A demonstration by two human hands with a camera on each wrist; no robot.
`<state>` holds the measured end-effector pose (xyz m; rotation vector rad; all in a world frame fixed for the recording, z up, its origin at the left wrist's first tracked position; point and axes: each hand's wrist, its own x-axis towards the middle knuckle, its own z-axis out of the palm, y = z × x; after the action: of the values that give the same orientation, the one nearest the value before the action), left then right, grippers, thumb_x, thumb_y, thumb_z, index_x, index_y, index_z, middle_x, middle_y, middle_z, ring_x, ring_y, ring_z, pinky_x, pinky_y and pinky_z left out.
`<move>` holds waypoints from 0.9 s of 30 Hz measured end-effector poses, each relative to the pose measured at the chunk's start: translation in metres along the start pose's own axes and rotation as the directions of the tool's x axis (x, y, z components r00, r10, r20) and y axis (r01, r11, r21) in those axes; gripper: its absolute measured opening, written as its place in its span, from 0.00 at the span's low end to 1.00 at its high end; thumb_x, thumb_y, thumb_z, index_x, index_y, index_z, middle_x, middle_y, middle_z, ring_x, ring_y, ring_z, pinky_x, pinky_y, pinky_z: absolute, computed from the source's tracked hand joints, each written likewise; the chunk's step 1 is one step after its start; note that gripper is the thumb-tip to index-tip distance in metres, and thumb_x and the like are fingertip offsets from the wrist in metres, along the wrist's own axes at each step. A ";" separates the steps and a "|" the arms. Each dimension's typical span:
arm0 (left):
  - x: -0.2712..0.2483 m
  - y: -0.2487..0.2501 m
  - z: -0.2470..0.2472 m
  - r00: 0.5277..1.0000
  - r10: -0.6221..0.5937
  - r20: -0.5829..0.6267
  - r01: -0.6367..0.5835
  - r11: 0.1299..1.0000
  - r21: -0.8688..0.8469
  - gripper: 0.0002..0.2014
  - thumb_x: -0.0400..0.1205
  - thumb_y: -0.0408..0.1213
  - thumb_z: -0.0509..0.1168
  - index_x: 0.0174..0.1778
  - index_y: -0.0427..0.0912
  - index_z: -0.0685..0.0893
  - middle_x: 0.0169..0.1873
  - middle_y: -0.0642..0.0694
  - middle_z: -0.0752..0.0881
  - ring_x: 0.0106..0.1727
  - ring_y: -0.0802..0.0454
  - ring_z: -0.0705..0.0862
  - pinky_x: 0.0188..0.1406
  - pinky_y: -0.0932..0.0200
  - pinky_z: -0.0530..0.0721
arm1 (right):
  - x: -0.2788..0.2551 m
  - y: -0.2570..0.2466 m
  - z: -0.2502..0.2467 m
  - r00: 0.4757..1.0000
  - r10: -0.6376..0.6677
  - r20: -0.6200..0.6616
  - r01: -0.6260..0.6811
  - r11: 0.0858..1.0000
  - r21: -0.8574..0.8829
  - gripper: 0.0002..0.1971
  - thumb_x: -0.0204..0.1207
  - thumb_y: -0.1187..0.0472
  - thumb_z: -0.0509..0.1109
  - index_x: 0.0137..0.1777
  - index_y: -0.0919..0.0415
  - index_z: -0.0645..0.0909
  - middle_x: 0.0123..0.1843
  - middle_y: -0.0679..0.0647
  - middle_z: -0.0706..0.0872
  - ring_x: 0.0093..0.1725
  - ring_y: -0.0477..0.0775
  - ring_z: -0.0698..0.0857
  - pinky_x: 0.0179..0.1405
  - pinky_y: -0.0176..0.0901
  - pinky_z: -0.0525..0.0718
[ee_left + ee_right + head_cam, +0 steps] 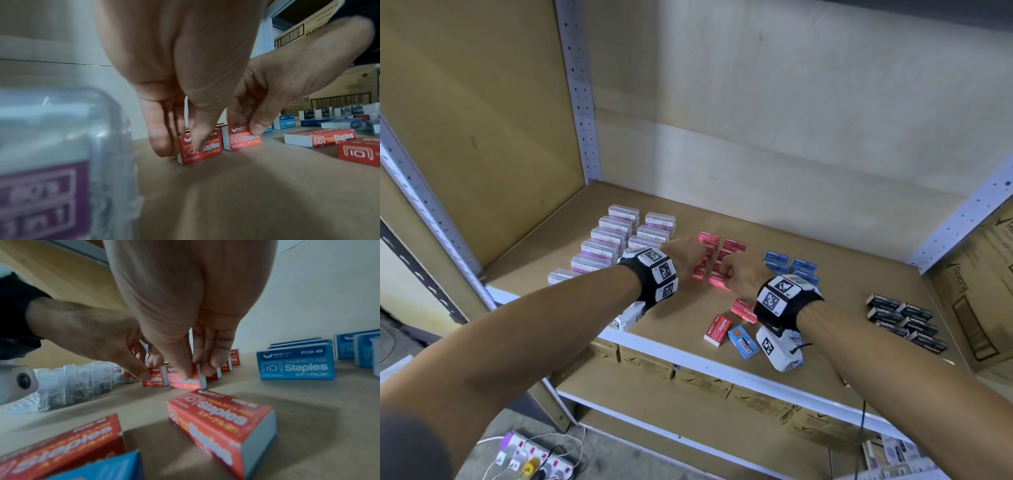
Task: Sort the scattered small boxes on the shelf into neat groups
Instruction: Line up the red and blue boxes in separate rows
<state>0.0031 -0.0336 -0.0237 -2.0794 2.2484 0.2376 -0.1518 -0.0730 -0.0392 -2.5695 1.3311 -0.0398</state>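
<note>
Two hands work the red group mid-shelf: left hand point(174, 91) pinches a small red cardboard staples box point(200, 148), thumb on its face, fingers point(162, 138) behind. Right hand point(185, 321) pinches the neighbouring red box point(186, 378) the same way. Both boxes stand on edge on the brown shelf board point(825, 291), at the front of two red columns.

Advice: seat each flush with its column, labels forward, then let go straight up so neighbours don't topple.

Counts, head view:
- Loose near the front edge: three red, one blue box point(743, 342).
- Clear paper-clip cases point(619, 240): roughly ten.
- Sorted blue boxes point(791, 265): about four.
- Black boxes point(907, 322): about eight.
- Sorted reds: partly hidden, can't count.
</note>
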 end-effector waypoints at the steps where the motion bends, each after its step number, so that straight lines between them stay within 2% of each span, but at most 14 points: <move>1: -0.001 0.000 -0.001 1.000 0.004 -0.007 -0.004 1.000 0.003 0.04 0.82 0.33 0.64 0.47 0.38 0.84 0.46 0.44 0.87 0.47 0.46 0.87 0.46 0.56 0.85 | -0.001 0.000 -0.001 1.000 0.000 -0.004 0.000 1.000 -0.003 0.07 0.77 0.63 0.68 0.49 0.59 0.88 0.46 0.54 0.88 0.45 0.54 0.85 0.46 0.41 0.80; 4: -0.003 -0.001 -0.002 1.000 -0.010 -0.010 0.009 1.000 -0.016 0.06 0.83 0.33 0.62 0.49 0.37 0.83 0.49 0.43 0.87 0.49 0.45 0.86 0.46 0.57 0.82 | -0.002 0.004 -0.004 1.000 -0.004 -0.007 0.004 0.999 -0.042 0.08 0.74 0.64 0.69 0.49 0.56 0.89 0.45 0.52 0.88 0.46 0.55 0.86 0.46 0.43 0.83; 7: 0.000 -0.006 -0.002 0.998 0.063 0.004 -0.063 0.993 0.103 0.08 0.84 0.35 0.61 0.53 0.37 0.84 0.51 0.42 0.87 0.51 0.43 0.86 0.51 0.56 0.84 | -0.004 0.007 -0.013 0.999 0.002 0.033 -0.001 1.000 -0.022 0.08 0.72 0.68 0.70 0.47 0.59 0.88 0.44 0.54 0.88 0.45 0.56 0.86 0.43 0.43 0.82; 9: 0.000 -0.010 -0.003 0.991 0.131 0.010 -0.131 0.989 0.066 0.08 0.86 0.33 0.60 0.54 0.38 0.83 0.51 0.40 0.86 0.51 0.43 0.86 0.53 0.54 0.85 | -0.009 0.009 -0.019 0.998 0.003 0.056 -0.003 1.000 0.015 0.07 0.71 0.70 0.69 0.42 0.61 0.87 0.41 0.54 0.87 0.41 0.54 0.84 0.40 0.42 0.81; 11: -0.008 -0.008 -0.016 0.995 0.103 0.006 -0.104 0.993 0.062 0.06 0.84 0.33 0.61 0.53 0.39 0.83 0.51 0.42 0.86 0.50 0.45 0.86 0.51 0.56 0.84 | -0.015 0.011 -0.025 0.998 0.003 0.070 -0.007 0.998 0.058 0.07 0.71 0.70 0.66 0.36 0.60 0.83 0.34 0.51 0.83 0.33 0.49 0.78 0.34 0.38 0.76; 13: -0.011 -0.005 -0.023 0.997 0.040 -0.063 -0.043 0.998 -0.041 0.11 0.82 0.34 0.65 0.59 0.38 0.83 0.55 0.44 0.86 0.56 0.44 0.85 0.53 0.56 0.81 | -0.022 0.013 -0.031 0.998 0.021 0.062 -0.026 0.996 0.087 0.09 0.71 0.70 0.63 0.33 0.59 0.80 0.34 0.51 0.82 0.33 0.48 0.76 0.30 0.35 0.71; 15: -0.017 -0.004 -0.026 0.997 0.034 -0.065 -0.043 0.990 -0.135 0.12 0.82 0.33 0.64 0.60 0.37 0.83 0.55 0.43 0.85 0.57 0.42 0.85 0.54 0.55 0.82 | -0.029 0.013 -0.036 0.998 0.049 0.046 -0.053 0.994 0.094 0.09 0.73 0.70 0.62 0.36 0.62 0.81 0.37 0.55 0.84 0.36 0.51 0.78 0.30 0.35 0.71; 17: -0.020 -0.005 -0.022 0.995 0.045 -0.086 -0.063 0.972 -0.226 0.08 0.80 0.36 0.67 0.54 0.43 0.86 0.51 0.49 0.86 0.50 0.48 0.85 0.52 0.52 0.85 | -0.035 0.013 -0.039 0.998 0.052 0.030 -0.054 0.994 0.094 0.10 0.75 0.70 0.61 0.45 0.68 0.85 0.44 0.61 0.88 0.39 0.58 0.82 0.31 0.39 0.71; 18: -0.022 -0.005 -0.020 0.992 0.077 -0.095 -0.098 0.966 -0.240 0.06 0.78 0.38 0.69 0.50 0.48 0.87 0.47 0.53 0.86 0.46 0.53 0.84 0.49 0.54 0.84 | -0.038 0.013 -0.039 0.998 0.048 0.031 -0.051 0.995 0.084 0.12 0.75 0.70 0.60 0.49 0.70 0.85 0.46 0.63 0.88 0.43 0.62 0.84 0.31 0.39 0.71; 20: -0.028 -0.003 -0.016 0.987 0.144 -0.070 -0.156 0.959 -0.235 0.06 0.78 0.38 0.69 0.49 0.48 0.88 0.41 0.56 0.81 0.42 0.57 0.79 0.43 0.62 0.77 | -0.043 0.015 -0.036 0.998 0.042 0.045 -0.045 0.997 0.062 0.13 0.75 0.70 0.60 0.50 0.72 0.86 0.43 0.63 0.88 0.44 0.64 0.85 0.27 0.35 0.69; 22: -0.032 0.003 -0.011 0.982 0.183 -0.040 -0.187 0.960 -0.210 0.09 0.80 0.39 0.68 0.54 0.44 0.87 0.42 0.54 0.80 0.44 0.56 0.79 0.39 0.64 0.72 | -0.047 0.017 -0.032 0.997 0.061 0.056 -0.065 0.996 0.061 0.12 0.74 0.70 0.61 0.47 0.72 0.86 0.34 0.57 0.85 0.35 0.59 0.82 0.25 0.35 0.70; 23: -0.035 0.005 -0.008 0.983 0.180 -0.026 -0.182 0.963 -0.199 0.11 0.80 0.42 0.67 0.56 0.43 0.86 0.43 0.53 0.80 0.45 0.54 0.80 0.39 0.64 0.71 | -0.049 0.018 -0.030 0.995 0.074 0.064 -0.078 0.995 0.062 0.11 0.74 0.68 0.62 0.47 0.71 0.86 0.33 0.56 0.85 0.33 0.55 0.82 0.27 0.37 0.74; 25: -0.038 0.010 -0.002 0.985 0.170 0.015 -0.164 0.964 -0.208 0.14 0.80 0.48 0.66 0.57 0.44 0.85 0.44 0.54 0.80 0.47 0.54 0.80 0.41 0.63 0.73 | -0.051 0.020 -0.027 0.993 0.088 0.083 -0.094 0.993 0.069 0.10 0.75 0.65 0.66 0.50 0.67 0.87 0.42 0.58 0.90 0.40 0.54 0.86 0.41 0.46 0.86; 27: -0.040 0.015 0.003 0.982 0.179 0.056 -0.162 0.961 -0.224 0.16 0.79 0.50 0.67 0.57 0.45 0.86 0.43 0.55 0.81 0.45 0.55 0.81 0.44 0.61 0.76 | -0.054 0.021 -0.025 0.991 0.091 0.097 -0.098 0.993 0.072 0.11 0.75 0.62 0.69 0.53 0.65 0.87 0.49 0.58 0.90 0.48 0.57 0.88 0.52 0.53 0.87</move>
<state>-0.0086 0.0076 -0.0190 -1.9309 2.4554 0.5894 -0.2037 -0.0459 -0.0153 -2.4109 1.3867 0.0453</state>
